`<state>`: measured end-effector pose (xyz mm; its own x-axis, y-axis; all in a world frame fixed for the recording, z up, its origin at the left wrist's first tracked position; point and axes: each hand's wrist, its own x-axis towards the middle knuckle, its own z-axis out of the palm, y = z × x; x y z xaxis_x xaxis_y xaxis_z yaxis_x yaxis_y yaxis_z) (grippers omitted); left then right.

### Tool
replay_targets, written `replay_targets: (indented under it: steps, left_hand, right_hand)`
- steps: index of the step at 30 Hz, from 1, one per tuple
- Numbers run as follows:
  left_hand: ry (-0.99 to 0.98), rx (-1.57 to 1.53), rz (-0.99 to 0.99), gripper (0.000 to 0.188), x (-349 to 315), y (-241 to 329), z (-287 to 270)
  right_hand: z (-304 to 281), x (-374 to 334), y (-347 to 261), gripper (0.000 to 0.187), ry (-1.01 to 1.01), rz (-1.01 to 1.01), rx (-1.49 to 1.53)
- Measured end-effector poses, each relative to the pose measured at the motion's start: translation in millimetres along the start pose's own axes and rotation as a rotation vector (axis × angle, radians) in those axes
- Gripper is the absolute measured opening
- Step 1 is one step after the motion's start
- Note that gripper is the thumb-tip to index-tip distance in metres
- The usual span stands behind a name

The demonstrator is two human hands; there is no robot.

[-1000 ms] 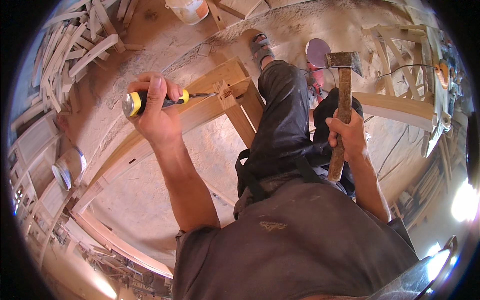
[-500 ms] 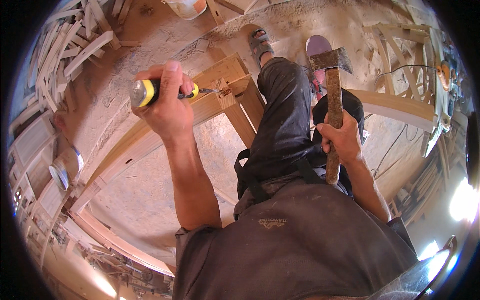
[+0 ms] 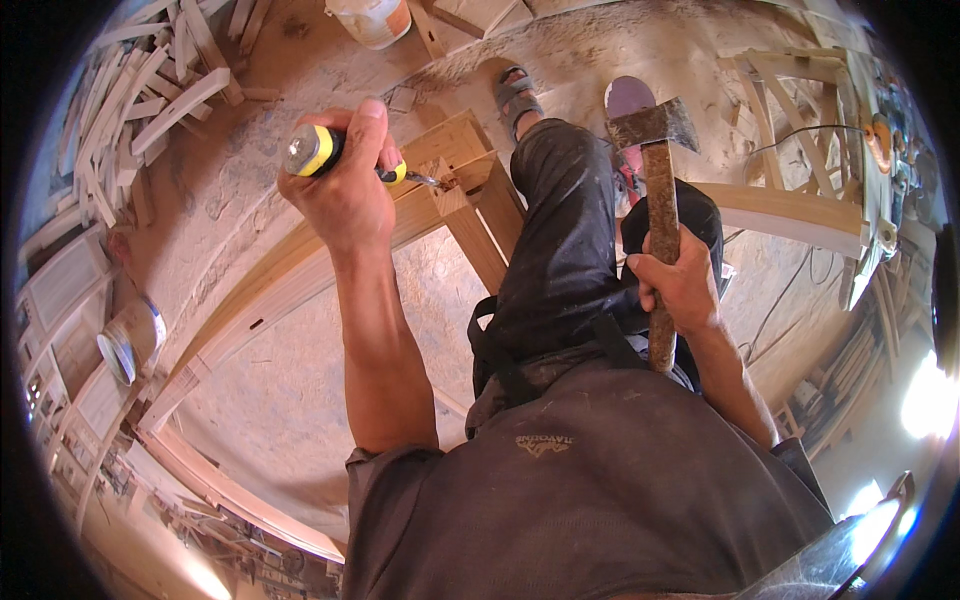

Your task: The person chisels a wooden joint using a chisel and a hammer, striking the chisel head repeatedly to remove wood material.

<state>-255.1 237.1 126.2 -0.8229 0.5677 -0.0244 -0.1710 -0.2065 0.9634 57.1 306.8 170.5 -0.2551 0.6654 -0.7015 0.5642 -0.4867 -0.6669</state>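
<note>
My left hand is wrapped round the black and yellow handle of a chisel with a metal cap. The blade slants down to a rough, chipped spot on the end of a wooden piece, where it joins a long timber beam. Whether the tip touches the wood or sits in a recess is too small to tell. On the right, my right hand grips the worn wooden handle of a hatchet. Its dark steel head points away from me, above my right thigh and apart from the chisel.
Wood offcuts lie piled at the far left. A white bucket stands at the far edge, and another bucket is at the left. A curved timber and a cable are on the right. Sawdust covers the floor.
My left hand has shifted right and slightly away from me, tilting the chisel's handle more steeply. The hatchet has moved a little to the left in my right hand.
</note>
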Motion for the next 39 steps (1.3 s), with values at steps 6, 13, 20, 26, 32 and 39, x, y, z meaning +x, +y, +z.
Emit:
replay_targets:
  steps: [6, 13, 20, 26, 32, 39]
  left_hand:
    - [-0.078, 0.065, -0.1, 0.02, 6.5, -1.9, 10.3]
    - [-0.225, 0.233, -0.007, 0.02, -10.4, -4.5, 15.9]
    - [-0.281, 0.31, 0.003, 0.022, -27.4, -5.6, 21.1]
    - [-0.306, 0.322, -0.057, 0.029, -32.6, 6.3, 17.0]
    - [-0.284, 0.279, -0.071, 0.029, -29.2, 4.8, 14.0]
    - [-0.327, 0.325, -0.027, 0.032, -33.9, -6.2, 9.3]
  right_hand:
    - [2.6, -4.1, -15.5, 0.019, -0.005, -0.051, -0.056]
    - [40.0, -6.6, -123.4, 0.022, 0.177, -0.822, -0.245]
    - [34.0, 3.0, -120.8, 0.025, 0.009, -0.987, -0.764]
    - [-11.3, -47.9, -183.7, 0.02, 0.213, -1.181, -0.23]
    - [-14.1, -18.4, -135.5, 0.028, 0.234, -1.253, -0.44]
    - [19.8, -28.0, -136.7, 0.042, 0.227, -1.171, -0.917]
